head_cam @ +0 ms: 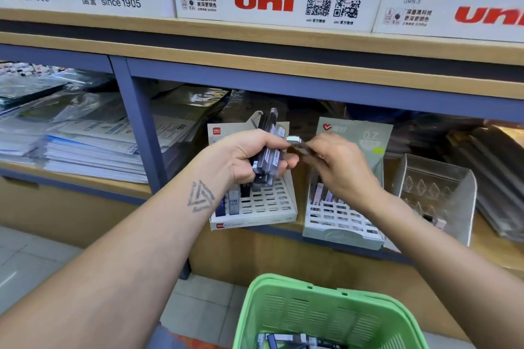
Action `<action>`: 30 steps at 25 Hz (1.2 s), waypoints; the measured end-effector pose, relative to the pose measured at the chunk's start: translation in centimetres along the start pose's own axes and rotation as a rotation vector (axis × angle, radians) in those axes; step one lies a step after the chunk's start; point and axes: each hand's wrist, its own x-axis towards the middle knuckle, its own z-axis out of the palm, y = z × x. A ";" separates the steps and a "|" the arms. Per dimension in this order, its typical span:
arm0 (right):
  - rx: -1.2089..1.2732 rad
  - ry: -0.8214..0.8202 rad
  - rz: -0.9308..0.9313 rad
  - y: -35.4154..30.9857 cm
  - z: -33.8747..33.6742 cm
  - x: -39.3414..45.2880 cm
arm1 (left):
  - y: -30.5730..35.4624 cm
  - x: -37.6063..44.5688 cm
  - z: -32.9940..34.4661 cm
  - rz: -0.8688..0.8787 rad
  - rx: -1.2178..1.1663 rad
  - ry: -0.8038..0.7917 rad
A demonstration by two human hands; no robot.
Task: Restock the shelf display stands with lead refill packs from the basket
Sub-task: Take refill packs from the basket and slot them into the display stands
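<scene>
My left hand (pixel 249 154) grips a bundle of dark lead refill packs (pixel 268 136) upright in front of the lower shelf. My right hand (pixel 338 166) pinches a single pack (pixel 296 144) by its white-capped end, right beside the bundle. Below the hands stands a white gridded display stand (pixel 263 204) with a few packs in its left slots. A second, pale green stand (pixel 340 221) sits to its right, holding several packs. The green basket (pixel 326 312) is at the bottom of the view, with packs lying in it.
A clear acrylic holder (pixel 436 187) stands right of the green stand. Stacks of paper and folders (pixel 85 150) fill the left shelf bay. A blue upright post (pixel 141 127) divides the bays. Pen display boxes (pixel 272 0) line the shelf above.
</scene>
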 end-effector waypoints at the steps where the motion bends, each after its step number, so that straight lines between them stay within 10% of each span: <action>1: 0.077 0.002 0.096 0.3 -0.9 -0.5 | 0.0 0.4 0.5 0.000 0.015 0.004; 8: 0.328 -0.068 0.469 3.2 -4.9 -4.7 | -1.5 2.3 4.5 -0.025 0.144 0.005; 30: 0.337 0.127 0.448 7.0 -3.2 -7.1 | -3.4 5.0 7.0 0.003 0.305 0.156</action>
